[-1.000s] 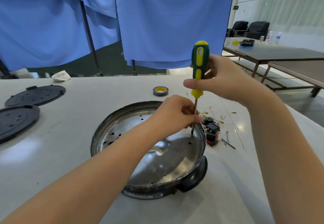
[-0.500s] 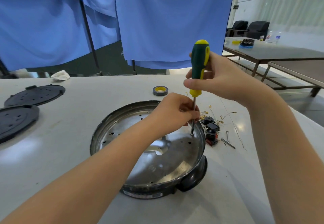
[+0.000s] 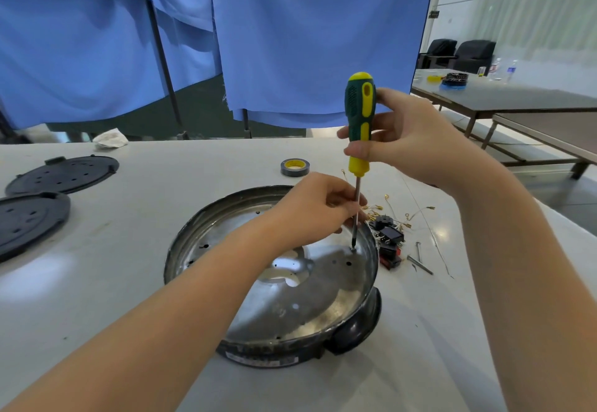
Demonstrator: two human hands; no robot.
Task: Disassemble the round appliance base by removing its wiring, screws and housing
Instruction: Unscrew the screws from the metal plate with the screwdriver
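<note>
The round metal appliance base (image 3: 274, 269) sits on the white table (image 3: 129, 282), near its front middle. A green-and-yellow-handled screwdriver (image 3: 359, 127) stands upright inside the base's right part, tip on its floor, with the right hand (image 3: 410, 140) on the handle above and the left hand (image 3: 319, 208) at the shaft below. Right of the base lie loose wires and small black parts (image 3: 389, 234). Behind it sits a roll of dark tape (image 3: 294, 167). Far left lie two round black plastic covers (image 3: 61, 174), one behind the other.
</note>
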